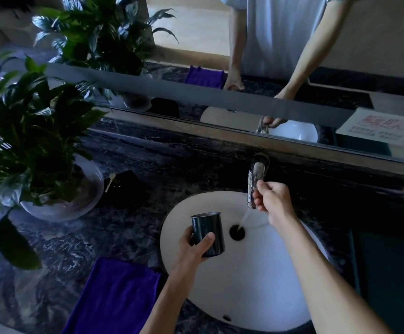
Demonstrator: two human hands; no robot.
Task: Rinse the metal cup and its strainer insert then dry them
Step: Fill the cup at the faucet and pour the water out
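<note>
My left hand (196, 244) grips a dark metal cup (208, 233) upright over the left side of the white sink basin (220, 297). The cup's mouth faces up; I cannot tell whether the strainer insert is inside. My right hand (272, 202) is closed around the tip of the chrome faucet (256, 179) at the basin's far rim. A stream of water (245, 219) runs from under the faucet down to the drain hole (237, 232). The cup is left of the stream, not in it.
A purple towel (114, 300) lies on the dark marble counter (128, 213) left of the basin. A potted plant in a glass bowl (58, 189) stands at the far left. A small brass-coloured fitting (110, 180) sits beside it. A mirror (268, 68) runs along the back.
</note>
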